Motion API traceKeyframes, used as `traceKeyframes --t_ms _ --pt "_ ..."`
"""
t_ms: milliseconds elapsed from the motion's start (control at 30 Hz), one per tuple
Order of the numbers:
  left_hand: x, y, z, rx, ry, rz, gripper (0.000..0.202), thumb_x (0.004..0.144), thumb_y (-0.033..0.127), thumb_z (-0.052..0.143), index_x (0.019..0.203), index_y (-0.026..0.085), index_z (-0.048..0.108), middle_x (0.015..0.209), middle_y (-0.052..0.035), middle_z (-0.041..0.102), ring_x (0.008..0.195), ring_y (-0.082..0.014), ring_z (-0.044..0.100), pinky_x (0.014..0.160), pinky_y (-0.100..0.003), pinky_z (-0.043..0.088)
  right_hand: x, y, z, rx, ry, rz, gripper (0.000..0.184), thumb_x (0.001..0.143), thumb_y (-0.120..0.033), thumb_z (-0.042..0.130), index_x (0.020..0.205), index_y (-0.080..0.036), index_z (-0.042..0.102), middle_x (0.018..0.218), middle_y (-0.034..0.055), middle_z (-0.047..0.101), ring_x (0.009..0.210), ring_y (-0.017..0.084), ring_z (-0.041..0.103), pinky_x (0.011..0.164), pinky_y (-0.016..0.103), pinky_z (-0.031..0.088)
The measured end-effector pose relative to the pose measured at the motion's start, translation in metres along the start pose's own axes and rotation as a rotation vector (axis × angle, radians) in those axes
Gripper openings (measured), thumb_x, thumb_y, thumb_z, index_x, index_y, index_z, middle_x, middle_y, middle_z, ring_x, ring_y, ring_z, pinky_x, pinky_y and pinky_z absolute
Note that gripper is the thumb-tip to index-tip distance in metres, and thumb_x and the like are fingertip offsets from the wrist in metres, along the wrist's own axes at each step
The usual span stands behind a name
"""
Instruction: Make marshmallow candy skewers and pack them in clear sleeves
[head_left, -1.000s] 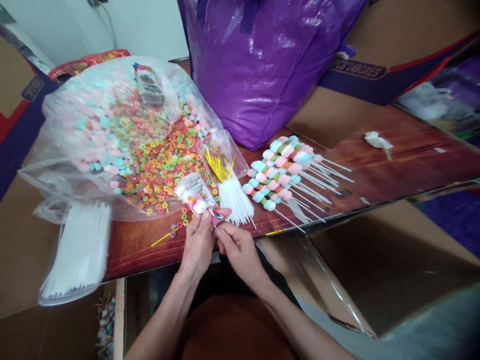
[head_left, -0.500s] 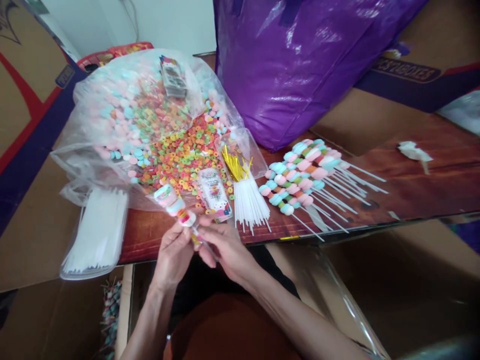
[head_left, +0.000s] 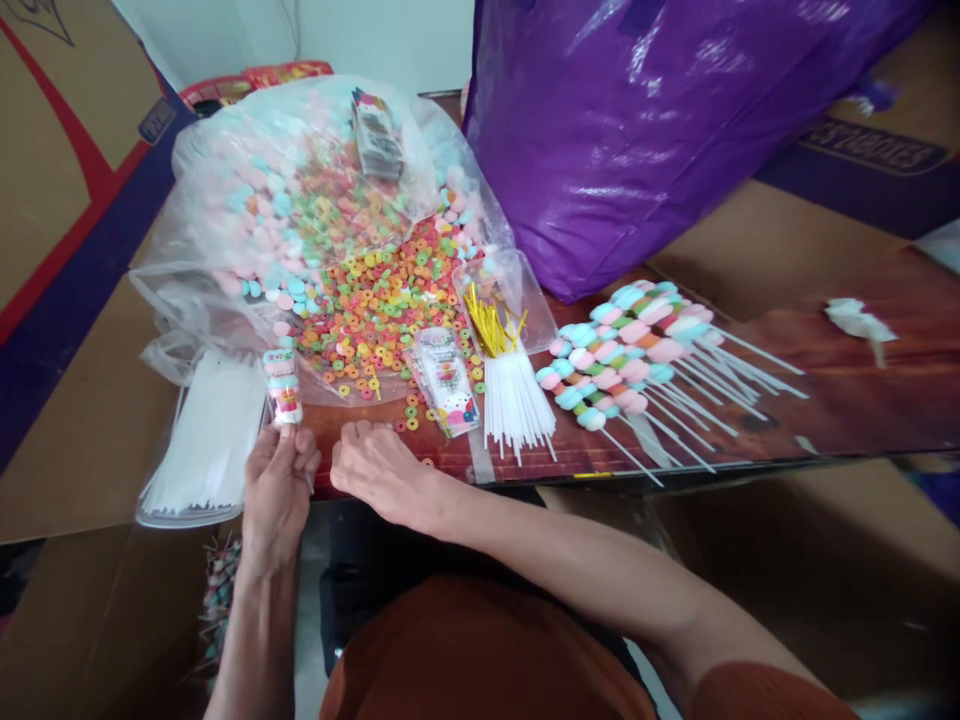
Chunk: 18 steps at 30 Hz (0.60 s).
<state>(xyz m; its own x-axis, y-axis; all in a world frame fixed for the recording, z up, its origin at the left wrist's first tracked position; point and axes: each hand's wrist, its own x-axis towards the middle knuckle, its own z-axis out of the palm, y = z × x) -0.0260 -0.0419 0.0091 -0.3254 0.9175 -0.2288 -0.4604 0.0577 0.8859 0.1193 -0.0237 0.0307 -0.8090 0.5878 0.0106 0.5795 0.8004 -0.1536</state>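
Note:
Pinched upright in my left hand (head_left: 281, 475) is a marshmallow candy stick (head_left: 282, 378) in a printed clear wrapper; my fingers close around its lower end. My right hand (head_left: 379, 468) rests by the table's front edge, fingers curled under, so anything inside them is hidden. Beyond it lie loose gummy rings (head_left: 382, 320) and a stack of printed wrappers (head_left: 446, 385). Gold twist ties (head_left: 491, 322) lie over the tops of white sticks (head_left: 517, 405) to the right. Left of my left hand stands a clear bag of white sticks (head_left: 202, 440).
Unwrapped marshmallow skewers (head_left: 622, 350) lie stacked on the right of the table (head_left: 787, 400). A large purple bag (head_left: 615, 140) stands behind them. Loose marshmallows (head_left: 262, 240) fill a plastic bag at the back left, with more wrappers (head_left: 377, 140) on top. Cardboard boxes (head_left: 75, 230) flank the table.
My hands have separated. The left has moved left with the wrapped candy stick, now more upright; the right has left the stick's lower end and lowered toward the table edge.

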Motion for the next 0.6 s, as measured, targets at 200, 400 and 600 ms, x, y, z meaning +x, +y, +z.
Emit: traceKeyframes --t_ms 200,400,600 --pt "0.002 -0.01 0.01 -0.051 -0.03 -0.054 0.035 0.065 0.024 0.086 0.077 0.017 0.054 0.064 0.0051 0.054 0.046 -0.0019 0.037 0.043 -0.013 0.032 -0.008 0.025 0.016 0.216 0.078 0.211 0.022 0.091 -0.002 0.04 0.099 -0.011 0.057 0.094 0.0131 0.064 0.082 0.022 0.061 0.061 0.031 0.046" --pt "-0.005 -0.028 0.043 -0.015 -0.12 -0.189 0.033 0.069 0.029 0.082 0.074 0.015 0.053 0.063 0.0038 0.054 0.044 0.0004 0.03 0.041 -0.012 0.022 -0.033 0.041 0.028 1.032 0.536 0.472 0.012 0.098 -0.021 0.035 0.089 -0.022 0.043 0.08 0.0002 0.062 0.065 0.013 0.055 0.064 0.027 0.044" --pt "-0.004 -0.038 0.067 0.018 -0.061 -0.137 0.032 0.069 0.025 0.077 0.085 0.019 0.051 0.06 0.0055 0.054 0.042 -0.0013 0.032 0.041 -0.013 0.019 -0.052 0.041 0.029 0.893 0.551 0.559 0.015 0.098 -0.017 0.044 0.087 -0.02 0.054 0.078 -0.001 0.062 0.072 0.013 0.057 0.07 0.026 0.043"
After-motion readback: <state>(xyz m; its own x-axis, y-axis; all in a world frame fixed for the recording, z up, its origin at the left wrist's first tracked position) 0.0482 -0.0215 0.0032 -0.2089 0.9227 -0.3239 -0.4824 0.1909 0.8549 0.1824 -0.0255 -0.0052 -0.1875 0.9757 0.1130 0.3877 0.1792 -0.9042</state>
